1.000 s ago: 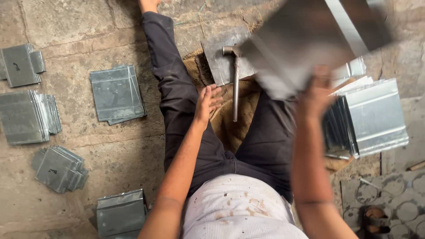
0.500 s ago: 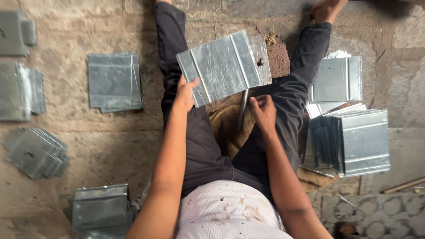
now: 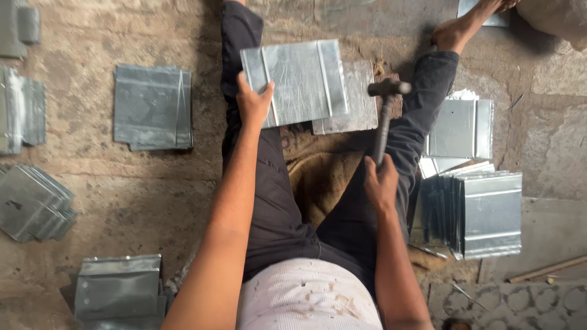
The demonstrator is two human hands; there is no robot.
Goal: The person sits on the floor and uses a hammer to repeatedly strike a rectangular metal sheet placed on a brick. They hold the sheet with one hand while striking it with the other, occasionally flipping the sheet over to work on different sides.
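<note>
Left hand (image 3: 254,101) gripping metal sheet (image 3: 296,82) edge, right hand (image 3: 380,182) clutching hammer (image 3: 385,113) beside it

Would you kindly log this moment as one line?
left hand: holds metal sheet | right hand: grips hammer | floor: sheet stacks

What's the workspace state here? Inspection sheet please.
Surface: rough stone floor; person sits on it, legs spread.
Job's things: ribbed metal sheet lying over a flat plate; hammer raised, head near the plate.
Clutter: sheet stacks at left, lower left and right.
Grippers: left hand grips the sheet's edge; right hand grips the hammer handle.
Cables: nothing seen.
Surroundings: burlap cloth between the legs; patterned tile at lower right.
</note>
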